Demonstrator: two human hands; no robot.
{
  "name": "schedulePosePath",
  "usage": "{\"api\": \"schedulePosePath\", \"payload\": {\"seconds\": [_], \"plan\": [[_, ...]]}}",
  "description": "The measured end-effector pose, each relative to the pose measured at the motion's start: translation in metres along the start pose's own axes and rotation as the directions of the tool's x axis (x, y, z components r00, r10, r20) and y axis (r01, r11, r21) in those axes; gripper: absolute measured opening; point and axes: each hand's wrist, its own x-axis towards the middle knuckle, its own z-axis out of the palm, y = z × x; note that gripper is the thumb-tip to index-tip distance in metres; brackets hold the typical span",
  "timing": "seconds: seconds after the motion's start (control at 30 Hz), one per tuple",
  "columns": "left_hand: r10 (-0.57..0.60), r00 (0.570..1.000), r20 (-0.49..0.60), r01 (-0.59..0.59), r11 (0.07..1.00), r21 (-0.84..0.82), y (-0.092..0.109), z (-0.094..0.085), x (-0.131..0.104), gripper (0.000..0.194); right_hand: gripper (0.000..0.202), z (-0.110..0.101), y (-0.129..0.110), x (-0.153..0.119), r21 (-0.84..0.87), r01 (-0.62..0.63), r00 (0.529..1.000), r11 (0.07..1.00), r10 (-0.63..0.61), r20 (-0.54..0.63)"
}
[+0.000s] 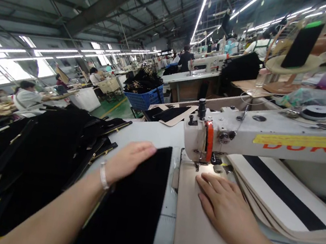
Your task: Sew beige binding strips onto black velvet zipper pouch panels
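My left hand (127, 159), with a white band at the wrist, is closed on the upper left corner of a black fabric panel (137, 204); its thumb is hidden. The panel hangs toward me, left of the sewing machine's needle area. Flat on a long beige strip of material (192, 238) lies my right hand (226, 204), fingers stretched forward and slightly apart. The strip's far end reaches under the presser foot (197, 166) of the white sewing machine (194, 139), just ahead of my right fingertips.
A large pile of black zippered pieces (48, 145) lies on the left. Beige-and-white panels with a black stripe (287, 195) are stacked under the machine arm. Beyond the table stands a blue crate (144, 100) of black pieces. Thread cones (301, 47) stand at upper right; people work farther back.
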Motion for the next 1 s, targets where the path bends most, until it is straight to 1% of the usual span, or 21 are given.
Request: {"api": "schedulePosePath", "payload": {"seconds": [0.03,0.07,0.1,0.13,0.17,0.2,0.23,0.3,0.47,0.57,0.7,0.8,0.9,0.97,1.0], "plan": [[0.047,0.986,0.163,-0.046,0.999,-0.011,-0.001,0.024,0.003,0.028,0.042,0.000,0.000,0.000,-0.003,-0.001,1.000,1.000,0.001,0.006],[0.071,0.977,0.201,-0.064,0.997,-0.043,-0.003,0.051,0.007,0.019,0.042,-0.001,0.000,0.000,-0.005,-0.001,1.000,1.000,0.001,0.010],[0.065,0.979,0.193,-0.055,0.997,-0.053,-0.005,0.076,0.011,0.015,0.042,-0.001,0.000,0.000,-0.006,-0.001,1.000,1.000,0.001,0.012],[0.080,0.981,0.176,-0.076,0.997,-0.029,-0.008,0.098,0.015,0.016,0.042,-0.002,0.000,0.000,-0.006,-0.004,1.000,1.000,0.004,0.016],[0.107,0.984,0.145,-0.108,0.994,-0.001,-0.011,0.117,0.018,0.014,0.042,-0.002,0.000,0.000,-0.006,-0.007,1.000,1.000,0.008,0.016],[0.130,0.984,0.119,-0.135,0.990,0.033,-0.013,0.130,0.021,0.012,0.042,-0.002,0.000,0.000,-0.006,-0.011,1.000,1.000,0.012,0.017],[0.156,0.982,0.104,-0.163,0.984,0.067,-0.014,0.139,0.024,0.008,0.042,-0.003,0.000,0.000,-0.008,-0.014,1.000,1.000,0.014,0.020],[0.183,0.978,0.097,-0.194,0.973,0.125,-0.014,0.145,0.029,0.005,0.041,-0.003,0.000,0.000,-0.012,-0.015,1.000,1.000,0.015,0.026],[0.165,0.986,0.030,-0.168,0.962,0.216,-0.010,0.141,0.039,0.008,0.049,-0.002,0.000,0.000,-0.014,-0.021,0.999,1.000,0.021,0.024],[0.158,0.987,0.010,-0.157,0.968,0.198,-0.012,0.144,0.040,0.005,0.052,0.000,0.000,0.000,-0.018,-0.025,0.999,1.000,0.025,0.030],[0.135,0.991,-0.005,-0.132,0.977,0.166,-0.016,0.150,0.041,0.010,0.053,0.001,0.001,0.000,-0.020,-0.033,0.999,0.999,0.034,0.037],[0.130,0.991,-0.017,-0.125,0.977,0.174,-0.017,0.154,0.043,0.008,0.053,0.001,0.002,0.001,-0.014,-0.035,0.998,0.999,0.036,0.047],[0.128,0.991,-0.033,-0.119,0.972,0.201,-0.013,0.155,0.042,0.008,0.051,0.000,0.002,0.001,-0.012,-0.032,0.998,0.999,0.032,0.054],[0.176,0.984,-0.027,-0.165,0.959,0.228,-0.008,0.151,0.036,0.005,0.050,-0.001,0.002,0.001,-0.013,-0.033,0.998,0.999,0.034,0.050],[0.228,0.974,0.005,-0.223,0.945,0.239,-0.006,0.149,0.031,0.003,0.049,-0.002,0.002,0.001,-0.011,-0.033,0.998,0.999,0.034,0.049]]}}
